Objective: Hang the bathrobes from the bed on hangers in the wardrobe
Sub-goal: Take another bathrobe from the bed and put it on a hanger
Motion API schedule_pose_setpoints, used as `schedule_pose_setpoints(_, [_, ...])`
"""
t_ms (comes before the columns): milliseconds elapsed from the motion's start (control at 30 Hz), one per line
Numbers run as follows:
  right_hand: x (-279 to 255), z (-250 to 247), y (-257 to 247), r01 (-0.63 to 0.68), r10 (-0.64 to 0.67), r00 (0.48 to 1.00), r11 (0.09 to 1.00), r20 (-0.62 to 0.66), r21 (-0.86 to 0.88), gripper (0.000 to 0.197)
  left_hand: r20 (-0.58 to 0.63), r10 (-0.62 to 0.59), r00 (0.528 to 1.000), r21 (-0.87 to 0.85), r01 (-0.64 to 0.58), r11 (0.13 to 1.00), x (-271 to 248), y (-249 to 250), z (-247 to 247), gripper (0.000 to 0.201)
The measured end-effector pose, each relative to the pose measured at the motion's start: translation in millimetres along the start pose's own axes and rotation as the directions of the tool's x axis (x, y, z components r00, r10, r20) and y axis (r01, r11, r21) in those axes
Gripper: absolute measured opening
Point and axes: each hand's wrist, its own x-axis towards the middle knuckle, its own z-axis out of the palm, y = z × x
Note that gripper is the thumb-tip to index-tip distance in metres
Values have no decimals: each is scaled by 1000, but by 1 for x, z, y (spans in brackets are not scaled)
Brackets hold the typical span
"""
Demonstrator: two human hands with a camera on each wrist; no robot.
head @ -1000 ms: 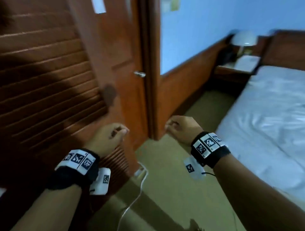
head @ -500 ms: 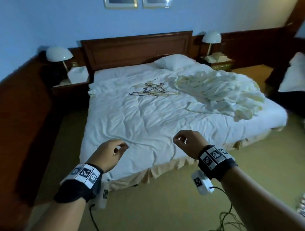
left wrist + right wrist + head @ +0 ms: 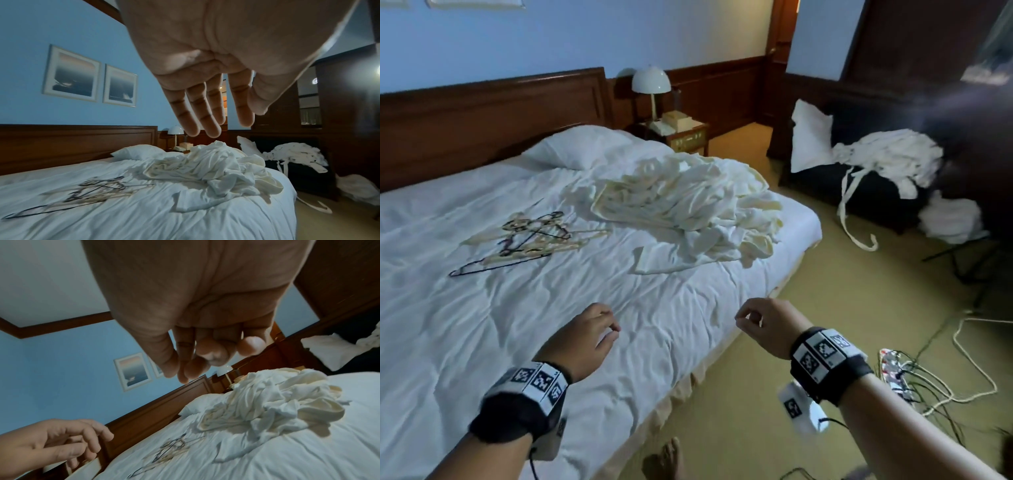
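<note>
A crumpled pile of cream bathrobes (image 3: pixel 688 212) lies on the right half of the white bed (image 3: pixel 482 325); it also shows in the wrist views (image 3: pixel 216 170) (image 3: pixel 267 402). Several thin hangers (image 3: pixel 524 236) lie in a loose heap left of the pile (image 3: pixel 98 190). My left hand (image 3: pixel 613 330) hovers over the bed's near edge with its fingers (image 3: pixel 213 123) hanging nearly straight and nothing in it. My right hand (image 3: pixel 743 317) hovers just off the bed's near right corner, loosely curled, thumb close to the index fingertip (image 3: pixel 183 376), also holding nothing. Both hands are well short of the robes.
A dark armchair (image 3: pixel 876 198) at the right holds a white pillow and more white cloth (image 3: pixel 887 161), with a belt trailing to the floor. A nightstand with a lamp (image 3: pixel 651 82) stands beyond the bed. Cables and a power strip (image 3: pixel 893 373) lie on the carpet at the right.
The view has swung from a brown louvred door round to the bed and then further right. Both hands stayed empty and now sit near the bed's near right corner.
</note>
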Motion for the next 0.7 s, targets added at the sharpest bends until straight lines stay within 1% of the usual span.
schedule_pose_setpoints(67, [49,-18,13,-45,45,998,999,-40,10,10,16,36,999,-1,-36,999,68,-6,-6,16])
schedule_pose_setpoints(167, [113,-46,23,-105,105,994,994,-29,-8,11,63,94,994,-16,-93,996,165,-6,-20,13])
schedule_pose_setpoints(267, [174,-77,37,-122,120,992,991,-42,-55,14,83,165,983,58,-170,984,259,1,-43,9])
schedule_pose_setpoints(333, [209,-94,50,-131,127,990,988,-54,-84,14,92,204,975,98,-212,972,316,6,-56,12])
schedule_pose_setpoints(433, [262,-109,77,-163,159,985,985,-67,-64,11,89,253,963,115,-262,958,388,11,-66,11])
schedule_pose_setpoints(533, [328,-124,105,-164,159,985,984,-74,-73,11,85,255,963,98,-262,960,448,11,-66,10])
schedule_pose_setpoints(700, [478,-144,144,-121,119,992,992,-46,-41,10,52,190,980,12,-190,982,549,1,-61,9])
